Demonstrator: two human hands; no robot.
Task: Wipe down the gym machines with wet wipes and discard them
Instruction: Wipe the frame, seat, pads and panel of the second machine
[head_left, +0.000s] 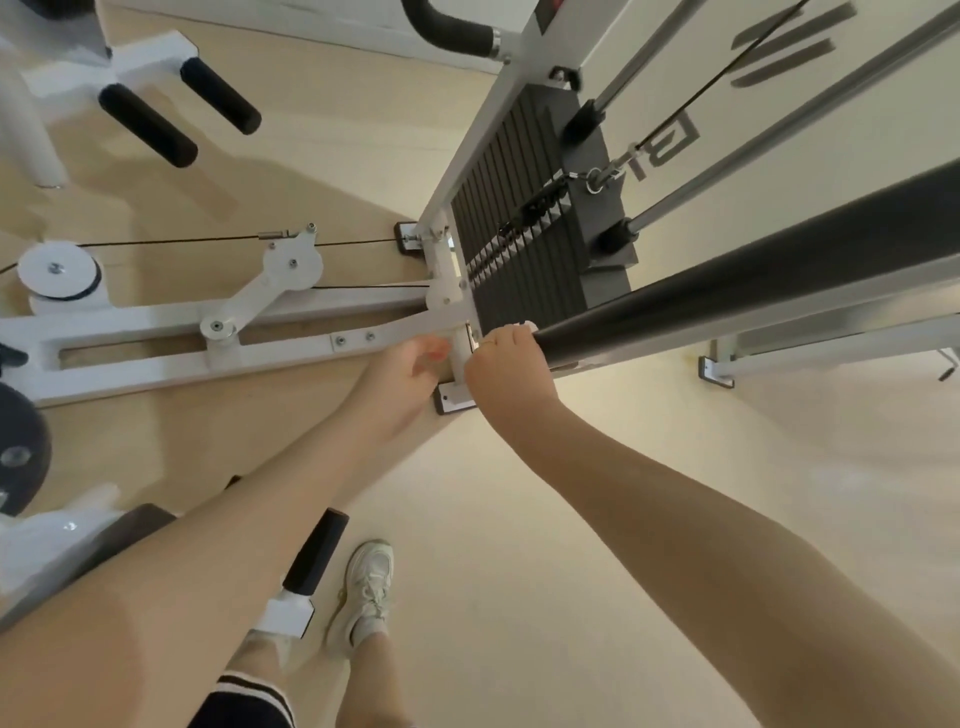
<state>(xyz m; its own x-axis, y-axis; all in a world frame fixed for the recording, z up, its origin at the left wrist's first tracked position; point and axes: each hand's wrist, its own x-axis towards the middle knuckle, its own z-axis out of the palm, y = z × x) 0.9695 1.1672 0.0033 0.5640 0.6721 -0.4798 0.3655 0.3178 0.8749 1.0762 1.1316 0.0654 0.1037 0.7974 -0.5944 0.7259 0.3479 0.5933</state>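
Note:
A white gym machine (291, 332) with a black weight stack (524, 218) fills the upper half of the head view. A long black padded bar (737, 291) runs from the right edge down to the middle. My right hand (506, 364) grips the lower end of that bar, and a bit of white wet wipe (527, 326) shows under its fingers. Just left of it, my left hand (410, 379) hangs with loosely curled fingers and holds nothing, close to the white frame post.
Pulleys and cables (57, 270) lie low on the left. Black foam rollers (182, 114) stand at the upper left. A black-padded lever (317, 551) rises beside my white shoe (366, 587). Pale floor (519, 519) spreads below and to the right.

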